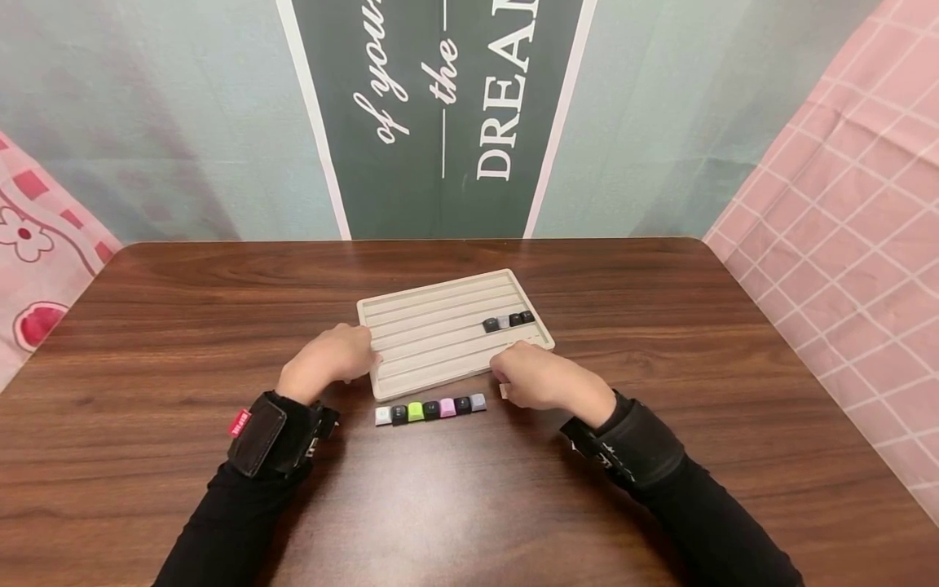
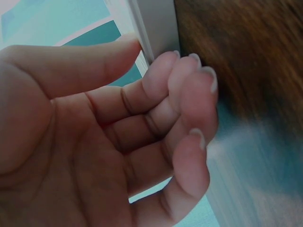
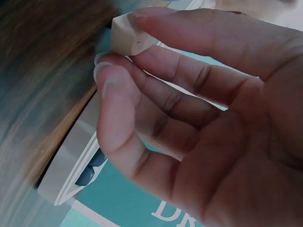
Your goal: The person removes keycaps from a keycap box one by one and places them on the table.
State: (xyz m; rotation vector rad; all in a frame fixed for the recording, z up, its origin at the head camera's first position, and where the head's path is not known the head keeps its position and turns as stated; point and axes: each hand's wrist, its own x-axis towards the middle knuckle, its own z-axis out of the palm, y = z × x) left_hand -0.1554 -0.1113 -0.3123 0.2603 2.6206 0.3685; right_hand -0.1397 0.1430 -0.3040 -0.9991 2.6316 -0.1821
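A pale ridged tray [image 1: 418,326] lies slightly turned on the table. My left hand [image 1: 330,359] holds its left edge; in the left wrist view the thumb lies against the tray's rim [image 2: 158,30], with the curled fingers beside it. Between thumb and index finger my right hand [image 1: 539,375] pinches a pale beige keycap [image 3: 129,35], just in front of the tray's near right side. On the table before the tray runs a row of several keycaps [image 1: 431,410], in white, black, green, pink and grey. Several more keycaps [image 1: 509,321], black and light grey, sit at the right end of one tray groove.
The brown wood-grain table [image 1: 183,326] extends on both sides of the tray. Behind it hangs a backdrop with a dark green lettered panel [image 1: 440,196]. Pink patterned cloth [image 1: 844,204] hangs at the right, and another pink cloth at the left.
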